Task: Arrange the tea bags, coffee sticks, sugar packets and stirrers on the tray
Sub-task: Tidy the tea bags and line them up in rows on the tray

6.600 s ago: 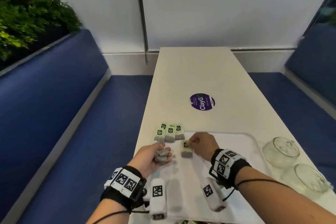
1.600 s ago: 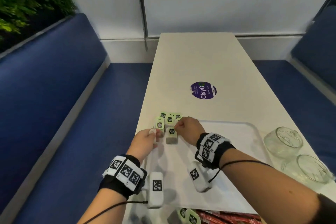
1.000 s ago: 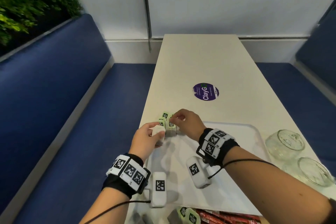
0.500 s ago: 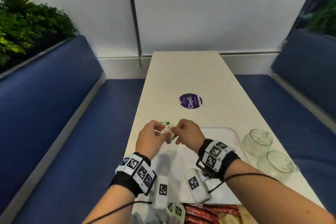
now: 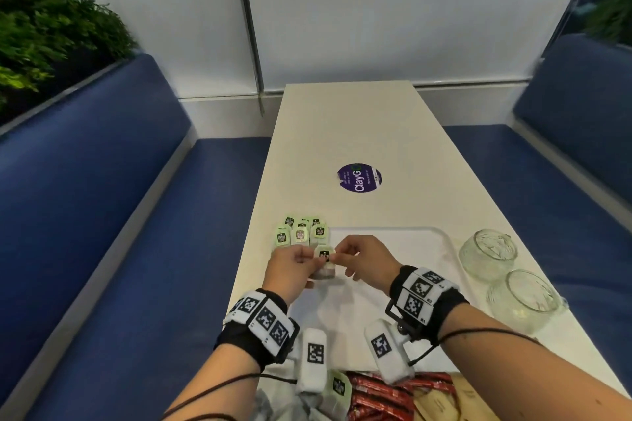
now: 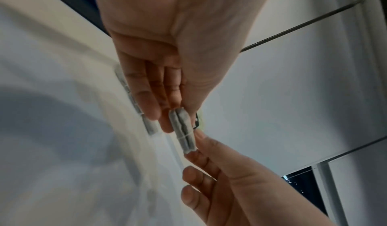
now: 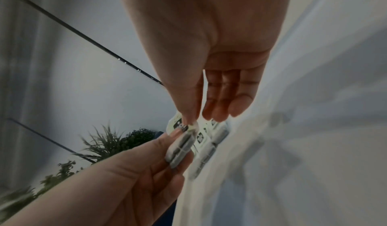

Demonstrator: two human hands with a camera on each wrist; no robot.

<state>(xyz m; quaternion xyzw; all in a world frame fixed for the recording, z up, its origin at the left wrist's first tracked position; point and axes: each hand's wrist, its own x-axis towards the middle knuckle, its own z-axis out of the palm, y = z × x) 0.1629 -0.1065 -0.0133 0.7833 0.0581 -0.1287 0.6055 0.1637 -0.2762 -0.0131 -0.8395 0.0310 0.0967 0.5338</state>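
Both hands pinch one grey tea bag [image 5: 324,261] with a pale green tag, held just above the far-left part of the white tray [image 5: 413,244]. My left hand [image 5: 309,261] grips its left side and my right hand [image 5: 337,255] pinches the tag end. The left wrist view shows the tea bag [image 6: 184,130] between thumb and fingers. In the right wrist view the tea bag [image 7: 181,146] hangs under my right thumb. Several tea bags [image 5: 301,232] stand in rows at the tray's far-left corner.
Red coffee sticks [image 5: 379,398], brown sugar packets [image 5: 441,402] and a loose tea bag [image 5: 339,386] lie at the near table edge. Two glass bowls [image 5: 489,253] [image 5: 523,297] stand right of the tray. A purple sticker [image 5: 359,178] lies farther up the table, with blue benches on both sides.
Both hands have drawn back a little from the rows of tea bags and now hold one bag between them. The rows stand uncovered behind it.
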